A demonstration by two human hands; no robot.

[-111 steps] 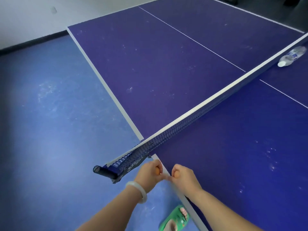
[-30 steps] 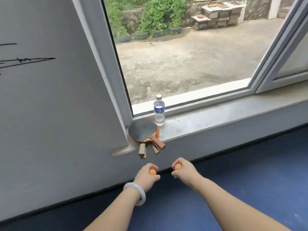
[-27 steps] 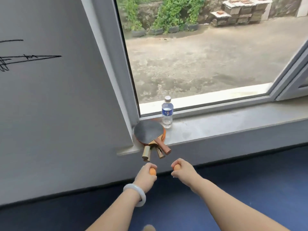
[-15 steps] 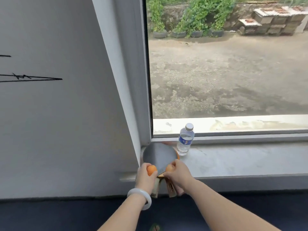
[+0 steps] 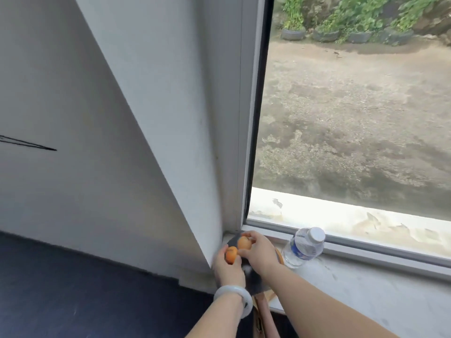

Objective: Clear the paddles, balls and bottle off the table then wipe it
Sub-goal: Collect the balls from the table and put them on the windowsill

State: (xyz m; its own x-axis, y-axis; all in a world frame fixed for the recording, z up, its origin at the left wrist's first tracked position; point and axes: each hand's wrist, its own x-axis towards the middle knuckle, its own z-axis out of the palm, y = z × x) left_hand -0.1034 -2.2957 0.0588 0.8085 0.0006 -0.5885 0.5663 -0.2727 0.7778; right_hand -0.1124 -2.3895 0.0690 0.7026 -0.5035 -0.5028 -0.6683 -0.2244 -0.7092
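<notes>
Head view: grey windowsill (image 5: pixel 353 293) by white wall (image 5: pixel 85 179); left hand (image 5: pixel 228 269) grip holds orange ball (image 5: pixel 231 254), right hand (image 5: pixel 261 254) grip second ball (image 5: pixel 244 242).

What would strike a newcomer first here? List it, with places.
Two hands meet at the sill's left corner, each with an orange ball: the left hand grips the lower ball and the right hand the upper ball, just above the dark paddles. A bottle sits right of them on the sill, below the big window.
</notes>
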